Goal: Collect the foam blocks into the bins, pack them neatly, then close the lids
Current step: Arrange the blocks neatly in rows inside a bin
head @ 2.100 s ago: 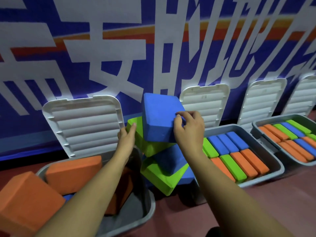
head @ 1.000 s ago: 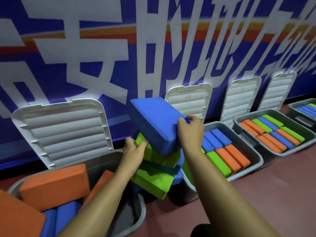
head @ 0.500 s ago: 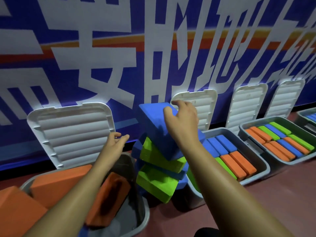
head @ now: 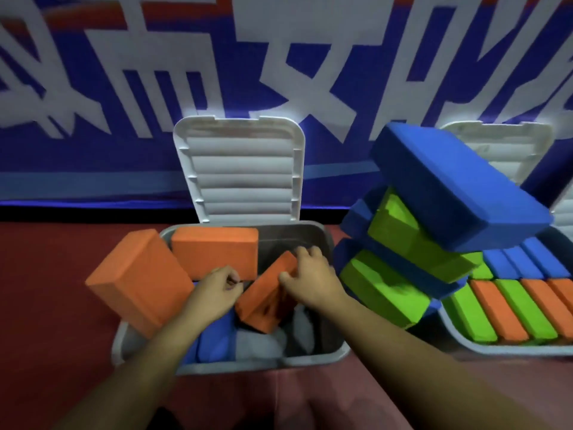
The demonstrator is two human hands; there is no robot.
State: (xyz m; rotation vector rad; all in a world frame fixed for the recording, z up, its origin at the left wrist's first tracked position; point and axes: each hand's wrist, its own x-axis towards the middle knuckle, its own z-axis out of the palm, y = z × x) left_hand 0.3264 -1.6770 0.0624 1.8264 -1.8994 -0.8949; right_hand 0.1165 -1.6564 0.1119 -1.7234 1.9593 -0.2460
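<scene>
Open grey bin [head: 310,357] stood on red floor [head: 52,305] at centre, its white lid [head: 238,169] raised upright against the blue banner [head: 93,156] with white characters. Contents: one tilted orange block [head: 263,305] in the middle of the bin, grasped at its upper end by the right hand [head: 310,280], fingers curled over the top corner; one rear orange block [head: 214,252] on edge along the back wall; blue blocks [head: 217,336] low at the front left. One leaning orange block [head: 139,280] rested across the bin's left rim, partly outside. Left hand [head: 214,293] sat in the bin with fingers curled just below the rear orange block; whether it gripped anything could not be told. Just right of the bin, an uneven stack [head: 409,234] of blue and green blocks, topped by a tilted blue block [head: 459,187]. Beyond it, a second bin [head: 496,349] packed with rows of green, orange and blue blocks, its second lid [head: 502,150] also raised.
</scene>
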